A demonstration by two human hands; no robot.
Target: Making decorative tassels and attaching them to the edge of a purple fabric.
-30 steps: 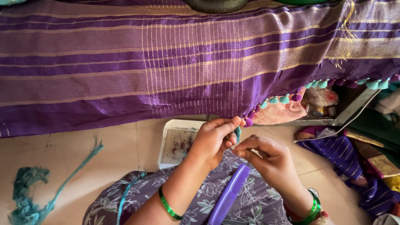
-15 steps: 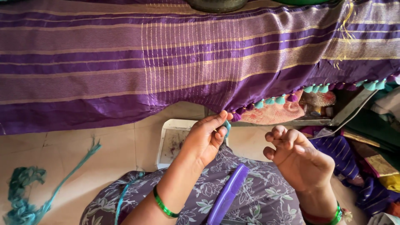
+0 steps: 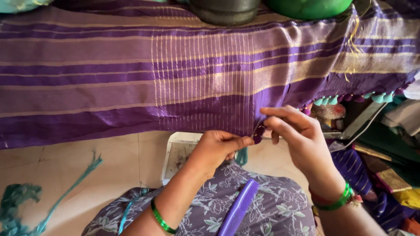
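A purple sari cloth (image 3: 131, 78) with gold stripes hangs across the view, its lower right edge lined with teal and purple tassels (image 3: 376, 97). My left hand (image 3: 216, 150) pinches the cloth's hem, with a teal tassel (image 3: 241, 155) hanging just under its fingers. My right hand (image 3: 295, 131) is at the same spot on the hem, thumb and fingers pinched on a small purple tassel (image 3: 258, 137). A purple comb (image 3: 238, 207) lies on my flowered lap below both hands.
A white tray (image 3: 173, 153) sits on the tiled floor under the cloth. Teal thread (image 3: 26, 203) lies in a bundle at the lower left. Folded fabrics (image 3: 385, 166) are piled at the right. A dark pot (image 3: 225, 11) and a green vessel (image 3: 308, 8) stand on the cloth's top.
My right hand has risen from beside my lap up to the hem and now meets the left hand there. The left hand has shifted slightly to the right along the edge.
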